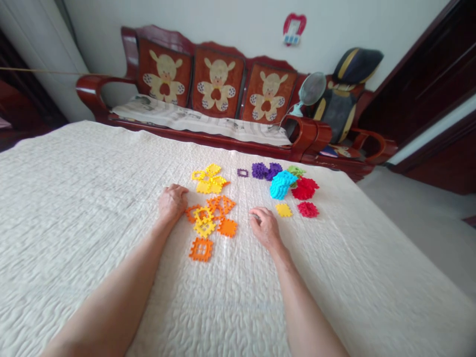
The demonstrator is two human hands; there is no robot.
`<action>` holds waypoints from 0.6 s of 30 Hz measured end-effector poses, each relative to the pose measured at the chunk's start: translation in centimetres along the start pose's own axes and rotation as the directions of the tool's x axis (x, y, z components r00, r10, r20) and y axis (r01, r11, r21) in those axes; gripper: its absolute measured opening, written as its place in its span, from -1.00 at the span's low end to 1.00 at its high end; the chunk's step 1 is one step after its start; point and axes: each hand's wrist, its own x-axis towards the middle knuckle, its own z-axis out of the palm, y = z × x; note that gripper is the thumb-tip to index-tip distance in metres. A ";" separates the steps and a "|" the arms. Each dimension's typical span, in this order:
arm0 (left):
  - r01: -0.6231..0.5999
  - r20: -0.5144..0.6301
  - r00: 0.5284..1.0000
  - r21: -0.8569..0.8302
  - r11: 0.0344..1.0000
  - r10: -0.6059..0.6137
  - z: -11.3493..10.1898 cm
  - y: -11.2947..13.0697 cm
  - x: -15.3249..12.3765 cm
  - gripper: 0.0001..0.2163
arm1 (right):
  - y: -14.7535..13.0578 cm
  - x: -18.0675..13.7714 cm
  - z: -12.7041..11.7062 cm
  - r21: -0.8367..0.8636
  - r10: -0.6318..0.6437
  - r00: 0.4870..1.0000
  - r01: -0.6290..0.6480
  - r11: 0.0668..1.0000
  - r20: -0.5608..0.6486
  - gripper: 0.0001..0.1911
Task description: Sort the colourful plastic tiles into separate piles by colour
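Flat plastic puzzle tiles lie on a cream quilted bed [92,208]. My left hand [171,202] rests knuckles-up with fingers curled under, just left of a cluster of orange tiles [219,206] and yellow tiles [204,223]. One orange square tile [201,249] lies nearest me. My right hand [265,226] lies on the quilt with fingers bent, its fingertips pinched at a spot I cannot make out, left of a single yellow tile [284,210].
Further back lie a yellow pile [210,179], a small purple frame [242,172], purple tiles [265,170], a cyan stack [281,184], green tiles [296,171] and red tiles [305,194]. A dark wooden bench [208,99] with bear cushions stands behind the bed.
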 end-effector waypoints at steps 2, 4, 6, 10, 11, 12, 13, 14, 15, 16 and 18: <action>0.008 -0.009 1.000 -0.021 1.000 -0.008 0.0 0.0 0.1 -0.63 | -0.9 0.0 0.0 0.047 -0.012 1.000 0.012 0.999 -0.009 -0.77; 0.025 -0.016 1.000 -0.043 0.999 -0.026 0.0 -0.1 0.1 -0.63 | -2.6 0.0 0.2 0.100 -0.051 0.999 0.050 0.994 0.009 -0.77; 0.046 -0.014 0.999 -0.066 0.997 -0.047 0.0 -0.2 0.2 -0.64 | -5.0 -0.1 0.7 0.149 -0.117 0.991 0.107 0.983 0.058 -0.77; 0.053 -0.010 0.998 -0.108 0.993 -0.055 0.1 -0.2 0.2 -0.63 | -9.5 0.6 2.2 0.145 -0.271 0.942 0.245 0.959 0.196 -0.64; 0.053 -0.012 0.998 -0.119 0.992 -0.054 0.1 -0.2 0.2 -0.63 | -10.3 0.9 2.6 0.117 -0.294 0.927 0.274 0.955 0.232 -0.58; 0.053 -0.011 0.998 -0.127 0.991 -0.054 0.1 -0.2 0.2 -0.63 | -10.8 1.4 3.0 0.085 -0.305 0.915 0.293 0.952 0.266 -0.52; 0.054 -0.010 0.998 -0.132 0.990 -0.056 0.1 -0.2 0.1 -0.63 | -11.2 1.8 3.3 0.053 -0.303 0.906 0.301 0.952 0.297 -0.47; 0.055 -0.007 0.998 -0.133 0.990 -0.057 0.0 -0.2 0.1 -0.63 | -11.5 2.2 3.7 0.024 -0.291 0.900 0.300 0.954 0.323 -0.43; 0.057 -0.003 0.998 -0.132 0.990 -0.057 0.0 -0.2 0.1 -0.63 | -11.6 2.7 3.9 0.000 -0.273 0.896 0.292 0.956 0.349 -0.41; 0.058 0.002 0.998 -0.129 0.990 -0.058 0.0 -0.2 0.1 -0.64 | -11.6 3.0 4.2 -0.020 -0.254 0.891 0.282 0.959 0.375 -0.39; 0.059 0.007 0.998 -0.123 0.991 -0.059 -0.1 -0.1 0.1 -0.64 | -11.4 3.6 4.7 -0.048 -0.224 0.877 0.269 0.962 0.426 -0.38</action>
